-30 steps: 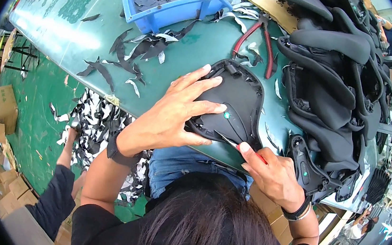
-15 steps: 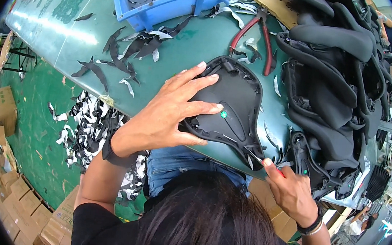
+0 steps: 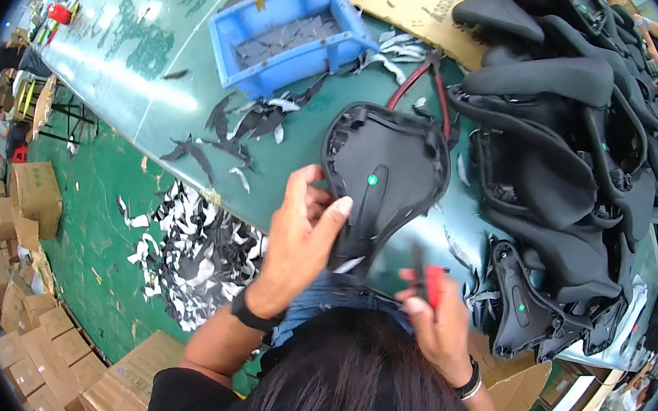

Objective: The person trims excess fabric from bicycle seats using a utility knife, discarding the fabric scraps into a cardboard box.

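Well left of the bicycle saddle (image 3: 386, 159) stand cardboard boxes (image 3: 35, 195); nearer it, a heap of black and white offcuts (image 3: 198, 264) covers part of the green floor (image 3: 98, 269). On the tabletop (image 3: 139, 105), loose dark strips (image 3: 199, 158) lie left of the saddle, with a blue crate (image 3: 266, 82) of grey scraps beyond them. The left hand (image 3: 303, 227) pinches the saddle's left edge between thumb and curled fingers; the saddle is underside up at the tabletop's near edge, its nose toward the person. Red-handled pliers (image 3: 408, 85) lie just beyond it. Right of its nose—apart from it—the right hand (image 3: 441, 322) has its fingers closed around a red-handled tool (image 3: 434, 287), blurred. Farther right is a pile of black saddles (image 3: 552, 141).
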Available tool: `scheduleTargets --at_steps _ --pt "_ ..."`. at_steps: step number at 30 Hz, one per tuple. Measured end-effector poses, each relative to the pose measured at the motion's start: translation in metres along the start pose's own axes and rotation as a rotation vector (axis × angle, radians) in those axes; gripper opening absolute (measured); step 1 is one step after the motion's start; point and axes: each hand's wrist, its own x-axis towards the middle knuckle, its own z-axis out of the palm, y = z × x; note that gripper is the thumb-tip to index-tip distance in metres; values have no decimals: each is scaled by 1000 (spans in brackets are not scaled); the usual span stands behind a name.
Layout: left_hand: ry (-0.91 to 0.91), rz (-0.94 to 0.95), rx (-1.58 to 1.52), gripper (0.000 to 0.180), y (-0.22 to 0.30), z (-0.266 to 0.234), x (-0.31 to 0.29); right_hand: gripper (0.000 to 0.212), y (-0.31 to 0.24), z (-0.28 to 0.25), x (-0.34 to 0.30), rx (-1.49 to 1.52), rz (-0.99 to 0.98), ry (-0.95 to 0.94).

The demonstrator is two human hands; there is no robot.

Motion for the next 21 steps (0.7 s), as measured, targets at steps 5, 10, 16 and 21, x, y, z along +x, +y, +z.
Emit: scheduleTargets --at_steps 5,10,16,21 --pt "-554 610 748 37 50 -28 44 38 20 -15 7 131 19 478" --pt "-274 822 1028 18 51 14 41 42 17 -10 18 388 133 171" --pt "-55 391 668 15 26 52 -16 42 18 -17 28 296 148 119" --pt "106 395 533 15 9 75 -17 47 16 -27 21 181 123 97"
